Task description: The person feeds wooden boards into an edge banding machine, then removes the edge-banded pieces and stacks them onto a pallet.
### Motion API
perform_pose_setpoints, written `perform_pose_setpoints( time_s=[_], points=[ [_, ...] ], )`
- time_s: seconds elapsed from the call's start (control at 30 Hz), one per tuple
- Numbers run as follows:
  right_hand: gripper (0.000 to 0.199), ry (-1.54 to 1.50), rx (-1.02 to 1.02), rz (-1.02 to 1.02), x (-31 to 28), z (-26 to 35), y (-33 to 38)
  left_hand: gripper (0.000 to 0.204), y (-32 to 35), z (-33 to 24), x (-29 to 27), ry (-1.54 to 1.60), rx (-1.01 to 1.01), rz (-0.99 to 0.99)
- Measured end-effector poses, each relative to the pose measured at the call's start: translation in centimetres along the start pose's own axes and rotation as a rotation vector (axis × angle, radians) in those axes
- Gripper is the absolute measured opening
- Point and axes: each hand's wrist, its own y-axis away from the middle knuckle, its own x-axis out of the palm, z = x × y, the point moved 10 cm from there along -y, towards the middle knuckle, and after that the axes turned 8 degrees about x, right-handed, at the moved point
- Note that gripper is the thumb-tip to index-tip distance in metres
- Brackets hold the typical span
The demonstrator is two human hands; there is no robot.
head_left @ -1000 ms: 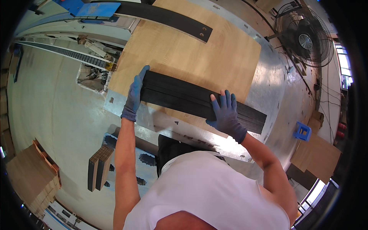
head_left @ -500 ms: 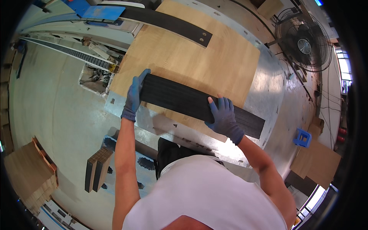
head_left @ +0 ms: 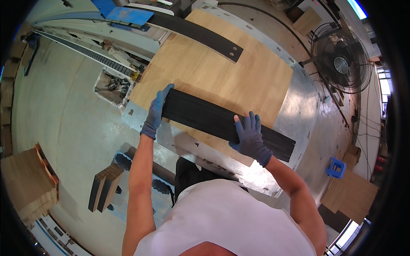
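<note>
A stack of long black strips (head_left: 198, 112), laid side by side, lies slanting across the near part of a light wooden sheet (head_left: 205, 77). Its right end reaches past the sheet over the metal table. My left hand (head_left: 157, 109), in a blue-grey glove, is pressed along the strips' left end with its fingers stretched out. Farther right, my gloved right hand (head_left: 251, 138) rests on top of the strips, fingers spread; bare fingertips show on its thumb and index finger. Toward the far side, a separate black board (head_left: 200, 34) with two round marks at its end extends over the sheet.
A metal table (head_left: 299, 98) carries the sheet. Beyond its right side stands a black fan (head_left: 341, 64), with a blue stool (head_left: 336, 167) lower down. Upright dark-faced boards (head_left: 104, 185) stand at lower left, near a stack of brown panels (head_left: 30, 183). A litter-filled bin (head_left: 112, 87) is left of the table.
The whole view has shifted slightly, so the table and strips sit a little lower in it. Both hands keep about the same places on the strips.
</note>
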Motion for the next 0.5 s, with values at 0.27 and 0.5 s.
perform_pose_setpoints(
  time_s=[0.27, 0.5],
  points=[
    [0.098, -0.009, -0.042, -0.026, 0.5, -0.7, -0.1, 0.069, -0.4, 1.4, -0.3, 0.196, 0.029, -0.068],
    [0.097, -0.038, -0.078, -0.082, 0.3, 0.2, 0.2, 0.061, 6.6, 7.1, -5.6, 0.884, 0.002, -0.67]
  ],
)
